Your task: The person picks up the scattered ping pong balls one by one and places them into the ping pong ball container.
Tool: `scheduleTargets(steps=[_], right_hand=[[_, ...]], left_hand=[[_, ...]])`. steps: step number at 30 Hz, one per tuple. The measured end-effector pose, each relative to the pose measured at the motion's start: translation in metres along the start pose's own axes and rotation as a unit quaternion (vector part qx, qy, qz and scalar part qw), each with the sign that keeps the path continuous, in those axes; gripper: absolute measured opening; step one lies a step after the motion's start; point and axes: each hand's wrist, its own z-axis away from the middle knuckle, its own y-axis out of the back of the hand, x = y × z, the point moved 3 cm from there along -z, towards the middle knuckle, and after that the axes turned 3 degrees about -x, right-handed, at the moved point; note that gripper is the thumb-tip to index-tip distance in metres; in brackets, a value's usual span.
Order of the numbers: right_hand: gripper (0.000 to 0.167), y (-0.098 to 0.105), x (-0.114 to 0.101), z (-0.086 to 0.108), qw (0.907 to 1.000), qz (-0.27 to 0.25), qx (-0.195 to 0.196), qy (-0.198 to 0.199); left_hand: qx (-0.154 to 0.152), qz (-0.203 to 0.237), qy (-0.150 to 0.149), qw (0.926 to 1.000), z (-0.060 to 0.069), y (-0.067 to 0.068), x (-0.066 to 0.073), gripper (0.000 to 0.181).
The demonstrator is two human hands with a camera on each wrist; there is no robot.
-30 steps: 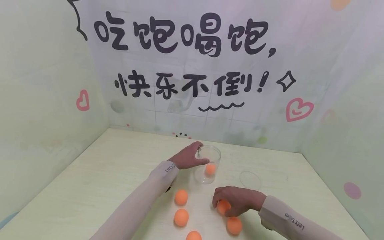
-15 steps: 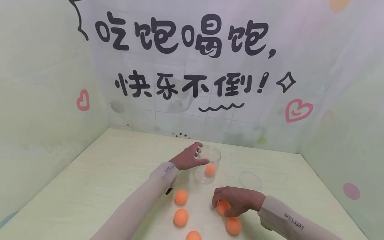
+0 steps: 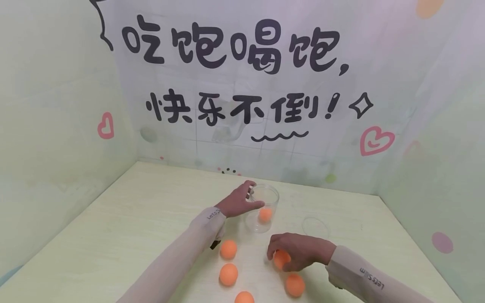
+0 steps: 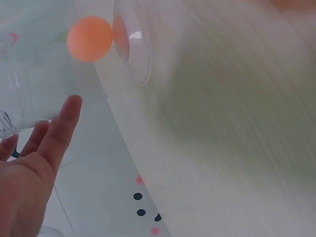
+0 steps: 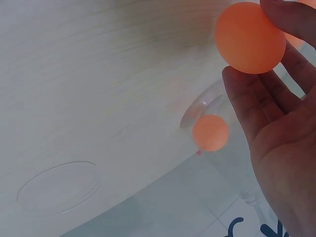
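A clear jar stands upright at the middle back of the table, one orange ball inside it. The left hand holds the jar's upper left side, thumb in front and fingers behind; in the left wrist view that hand lies along the clear wall. Nearer the front, the right hand has its thumb and fingers round another orange ball. The right wrist view shows this ball pinched between the thumb and fingertips of the right hand.
Two orange balls lie left of the right hand, a third ball at the front edge of view. One more ball sits just below the right hand. A thin clear disc lies right of the jar. Printed cloth walls surround the table.
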Motion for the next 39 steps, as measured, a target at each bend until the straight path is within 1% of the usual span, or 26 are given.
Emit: scheduleTargets(steps=[7,16,21,26,30,33,35,39], right_hand=[[0.031,-0.001,-0.001,0.003,0.9999,-0.010,0.002,-0.002],[0.030,0.001,-0.001,0.003,1.0000,-0.002,0.007,0.003],[0.030,0.004,-0.001,0.005,0.9999,0.002,0.012,0.001],[0.029,0.018,-0.001,0.007,0.9996,-0.005,0.023,-0.015],[0.028,0.034,0.000,0.009,0.9991,-0.010,0.040,-0.008],[0.028,0.046,0.001,0.011,0.9982,0.000,0.061,-0.001],[0.027,0.052,0.003,0.012,0.9975,0.004,0.070,-0.002],[0.027,0.061,0.005,0.014,0.9968,0.005,0.078,-0.016]], left_hand=[[0.006,0.002,0.008,0.9999,-0.002,-0.003,-0.001,0.073],[0.012,-0.007,0.008,0.9999,0.000,-0.003,0.000,0.073],[0.008,-0.012,0.006,0.9999,0.000,-0.002,0.001,0.072],[0.007,-0.010,0.008,0.9999,0.000,-0.003,0.000,0.072],[0.012,-0.009,0.015,0.9998,0.000,-0.003,0.000,0.072],[0.013,-0.009,0.016,0.9997,0.000,-0.003,0.000,0.073],[0.014,-0.007,0.016,0.9998,0.000,-0.003,0.000,0.073],[0.015,-0.008,0.017,0.9997,0.001,-0.003,-0.001,0.074]])
